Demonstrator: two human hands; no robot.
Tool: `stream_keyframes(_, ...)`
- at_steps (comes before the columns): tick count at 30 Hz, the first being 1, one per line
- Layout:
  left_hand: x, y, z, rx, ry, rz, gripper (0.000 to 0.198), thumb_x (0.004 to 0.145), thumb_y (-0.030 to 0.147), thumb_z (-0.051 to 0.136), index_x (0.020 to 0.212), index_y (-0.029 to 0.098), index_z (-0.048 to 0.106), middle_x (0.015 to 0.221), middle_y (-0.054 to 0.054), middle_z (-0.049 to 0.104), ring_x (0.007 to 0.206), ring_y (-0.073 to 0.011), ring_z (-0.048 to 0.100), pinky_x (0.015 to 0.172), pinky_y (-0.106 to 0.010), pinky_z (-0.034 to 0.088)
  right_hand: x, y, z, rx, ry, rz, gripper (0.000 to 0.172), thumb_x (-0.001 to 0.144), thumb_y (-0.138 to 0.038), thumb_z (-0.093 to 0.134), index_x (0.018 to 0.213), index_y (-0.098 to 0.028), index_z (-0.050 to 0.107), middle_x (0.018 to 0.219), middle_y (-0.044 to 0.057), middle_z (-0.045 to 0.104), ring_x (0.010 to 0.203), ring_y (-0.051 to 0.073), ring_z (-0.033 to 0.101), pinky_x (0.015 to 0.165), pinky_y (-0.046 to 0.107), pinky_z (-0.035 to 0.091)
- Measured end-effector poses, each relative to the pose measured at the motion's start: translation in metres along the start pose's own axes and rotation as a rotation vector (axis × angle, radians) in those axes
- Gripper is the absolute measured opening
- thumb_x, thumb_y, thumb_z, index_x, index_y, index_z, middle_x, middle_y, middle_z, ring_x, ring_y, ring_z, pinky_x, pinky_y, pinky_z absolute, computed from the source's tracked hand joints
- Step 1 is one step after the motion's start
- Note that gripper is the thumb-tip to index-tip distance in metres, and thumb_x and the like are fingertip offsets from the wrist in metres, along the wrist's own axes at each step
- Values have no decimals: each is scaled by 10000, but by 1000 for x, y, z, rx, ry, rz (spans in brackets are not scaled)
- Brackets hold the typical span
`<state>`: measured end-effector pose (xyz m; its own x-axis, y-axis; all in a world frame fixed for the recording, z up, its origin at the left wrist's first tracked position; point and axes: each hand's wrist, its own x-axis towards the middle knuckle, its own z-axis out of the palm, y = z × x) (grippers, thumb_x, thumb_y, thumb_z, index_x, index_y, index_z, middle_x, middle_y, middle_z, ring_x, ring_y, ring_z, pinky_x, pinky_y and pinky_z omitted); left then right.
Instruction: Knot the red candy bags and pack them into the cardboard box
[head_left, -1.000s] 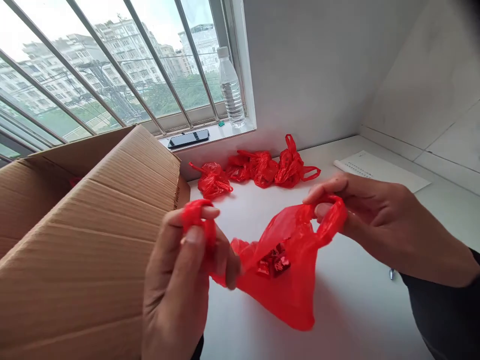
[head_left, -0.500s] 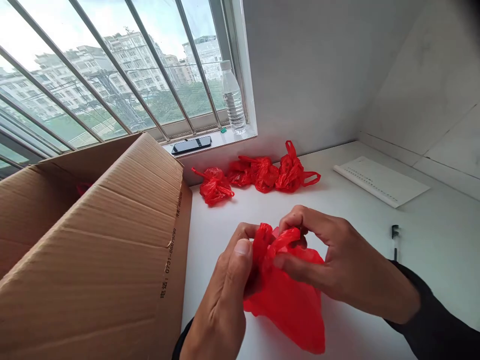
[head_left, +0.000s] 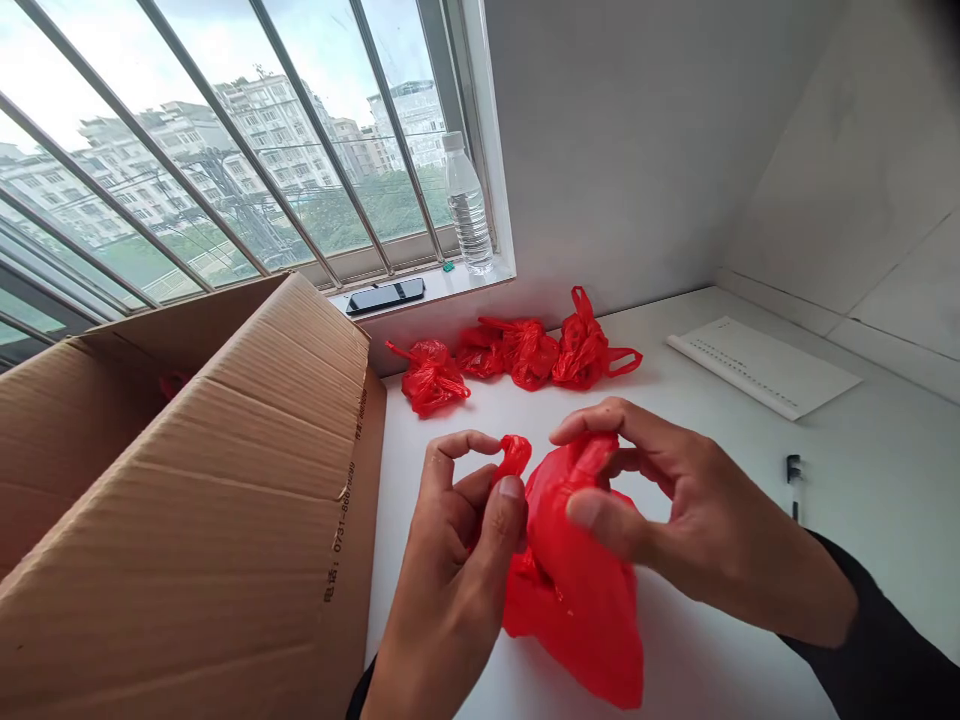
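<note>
A red plastic bag (head_left: 581,600) hangs between my hands above the white table. My left hand (head_left: 461,560) is closed on one gathered loop of it, which pokes up between thumb and index finger. On the other side, my right hand (head_left: 697,510) pinches the bag's upper part between thumb and fingers. The bag's lower part droops toward the tabletop; whether it touches cannot be told. Several crumpled red plastic bags (head_left: 529,352) lie in a row against the wall behind, one bag (head_left: 433,378) slightly apart at the left end.
A large open cardboard box (head_left: 247,500) fills the left, with something red (head_left: 174,382) inside. On the windowsill are a phone (head_left: 386,295) and a water bottle (head_left: 469,210). A paper pad (head_left: 765,365) and a pen (head_left: 793,485) lie on the table (head_left: 720,660) at right.
My hands have moved a little apart, spreading the two upper parts of the red bag. The left loop now stands separate from the part in my right hand.
</note>
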<state>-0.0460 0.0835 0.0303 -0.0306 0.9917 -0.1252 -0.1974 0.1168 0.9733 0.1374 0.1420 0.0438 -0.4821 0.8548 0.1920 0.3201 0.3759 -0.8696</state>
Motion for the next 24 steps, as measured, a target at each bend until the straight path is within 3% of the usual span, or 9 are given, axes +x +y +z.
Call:
stream_keyframes(2,0,1,2,32,26,-3,312,1005,420,627,1255,338,459,701,84,563,561,-84,459,515,-160,406,0,2,3,-39,13,8,373,835,-363,805,1134,-295,592,1020,-36,676,904,151,650,809,272,542)
stream_keyframes(5,1,1,4,95,86,24,387,1005,409,629,1353,332,479,795,54,628,669,-99,538,634,-179,474,1,4,6,-52,19,-8,162,917,-282,716,993,-275,573,905,-63,649,791,106,618,738,226,511)
stream_keyframes(7,2,1,4,113,119,50,305,1003,391,631,1280,293,552,831,29,675,717,-112,580,678,-202,487,2,3,6,-32,8,-31,57,974,-251,641,953,-273,592,862,-72,645,760,89,610,720,206,496)
stream_keyframes(10,3,1,3,142,132,90,174,997,396,631,977,224,653,790,-1,692,701,-129,587,640,-233,466,1,1,4,-16,9,-59,57,1022,-279,596,982,-284,636,891,-73,672,783,86,621,735,204,484)
stream_keyframes(13,3,1,3,175,115,119,265,1002,431,611,860,214,665,643,12,625,606,-127,535,569,-249,409,0,0,4,24,0,-87,147,1061,-326,540,992,-284,663,897,-58,685,787,99,627,746,229,481)
stream_keyframes(16,2,2,4,173,109,117,262,1000,464,605,959,224,703,553,53,476,519,-110,404,505,-253,309,-2,1,5,71,-21,-114,222,1081,-359,489,971,-264,656,921,-25,673,825,122,631,761,252,484)
stream_keyframes(19,-1,1,5,179,111,106,282,999,482,601,1013,232,729,563,60,398,525,-109,344,499,-251,299,-6,2,7,96,-29,-90,279,1087,-393,450,870,-248,550,790,-36,580,668,114,543,636,252,459)
stream_keyframes(21,-7,-1,5,198,133,59,311,968,508,640,1124,257,736,655,22,530,594,-135,467,559,-255,417,-8,3,8,71,-16,-60,286,1049,-442,521,841,-256,458,703,-59,492,579,113,457,543,249,424)
stream_keyframes(24,-18,-3,6,264,182,-21,556,851,549,762,1355,333,669,1138,-82,718,1003,-258,667,827,-330,563,-10,3,8,15,-2,-39,298,980,-417,635,861,-270,405,685,-76,468,563,114,463,494,232,429)
